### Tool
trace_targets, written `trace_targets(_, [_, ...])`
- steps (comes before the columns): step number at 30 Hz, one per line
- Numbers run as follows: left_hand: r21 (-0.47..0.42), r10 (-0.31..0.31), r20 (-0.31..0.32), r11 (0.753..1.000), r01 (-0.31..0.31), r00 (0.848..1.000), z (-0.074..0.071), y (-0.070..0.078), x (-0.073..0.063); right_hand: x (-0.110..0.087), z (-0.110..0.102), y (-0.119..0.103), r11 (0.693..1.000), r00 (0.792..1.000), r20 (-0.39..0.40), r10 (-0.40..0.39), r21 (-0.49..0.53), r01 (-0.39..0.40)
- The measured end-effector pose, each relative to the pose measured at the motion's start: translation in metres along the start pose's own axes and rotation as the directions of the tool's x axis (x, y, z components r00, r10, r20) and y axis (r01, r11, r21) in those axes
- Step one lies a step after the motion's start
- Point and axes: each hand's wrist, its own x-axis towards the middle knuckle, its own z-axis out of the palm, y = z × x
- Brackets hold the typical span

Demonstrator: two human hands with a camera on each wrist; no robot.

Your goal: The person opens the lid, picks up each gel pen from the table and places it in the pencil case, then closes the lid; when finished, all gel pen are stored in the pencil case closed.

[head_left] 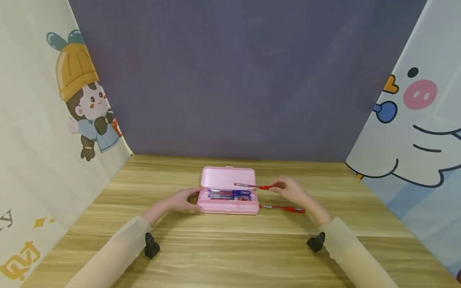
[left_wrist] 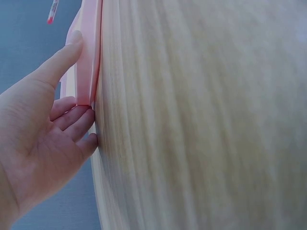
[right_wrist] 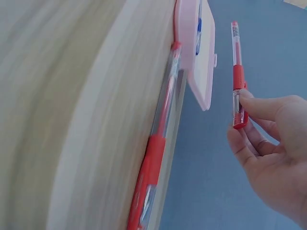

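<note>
A pink pencil case lies open on the table, its lid folded back. Several pens, some with blue caps, lie in its rear compartment. My left hand holds the case's left end; in the left wrist view its thumb lies along the case wall, with fingertips at the end. My right hand pinches a red pen by its capped end, raised near the case's right side, its other end pointing left over the lid. Another red pen lies on the table right of the case.
The wood-grain table meets a dark grey panel at the back. Printed cartoon panels stand at the left and right. A small black device sits at the left wrist, another black device at the right.
</note>
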Motion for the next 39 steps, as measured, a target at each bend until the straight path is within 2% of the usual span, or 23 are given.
trace_targets(15, [0.027,-0.007,-0.002,1.0,0.007,1.0,0.001,0.002,0.001,0.026,0.028,-0.03,0.991,0.992,-0.018,-0.129,0.042,0.129])
trace_targets(19, [0.034,-0.007,-0.006,0.999,0.007,1.0,0.001,0.002,0.001,0.031,0.035,-0.037,0.991,0.993,0.012,-0.119,0.069,0.117])
trace_targets(28, [0.029,0.014,-0.006,0.999,-0.014,1.0,0.002,0.001,0.002,0.04,0.051,-0.044,0.991,0.991,0.045,-0.128,0.044,0.126])
trace_targets(33, [0.028,0.009,-0.012,1.0,-0.008,1.0,0.002,0.001,0.002,0.044,0.058,-0.042,0.988,0.987,0.048,-0.153,0.035,0.151])
trace_targets(39, [0.024,0.006,-0.01,1.0,-0.006,1.0,0.002,0.001,0.003,0.047,0.065,-0.037,0.991,0.989,0.066,-0.135,0.029,0.133])
